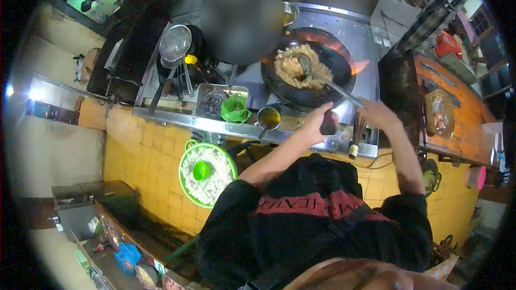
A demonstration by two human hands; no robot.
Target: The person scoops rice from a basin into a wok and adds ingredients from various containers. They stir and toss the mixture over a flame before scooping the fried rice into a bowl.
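A black wok point(279, 92) sits on the stove with brown fried rice point(290, 69) in it. Flames rise along its back and right rim. My left hand point(318, 123) is closed around the wok's dark handle point(329, 123) at the stove's front edge. In my right hand point(378, 114) is the long handle of a metal ladle point(336, 87), its bowl resting in the rice. A small saucepan point(268, 118) of yellow liquid stands left of my left hand. A bundle of thin sticks point(357, 135) lies below my right hand.
A metal tray point(203, 92) holds a green plastic bag point(235, 109). Strainers point(176, 42) lie on the left burner. White rice and a green cup point(201, 170) fill a green basket point(185, 190) at left. A wooden table point(467, 102) stands at right.
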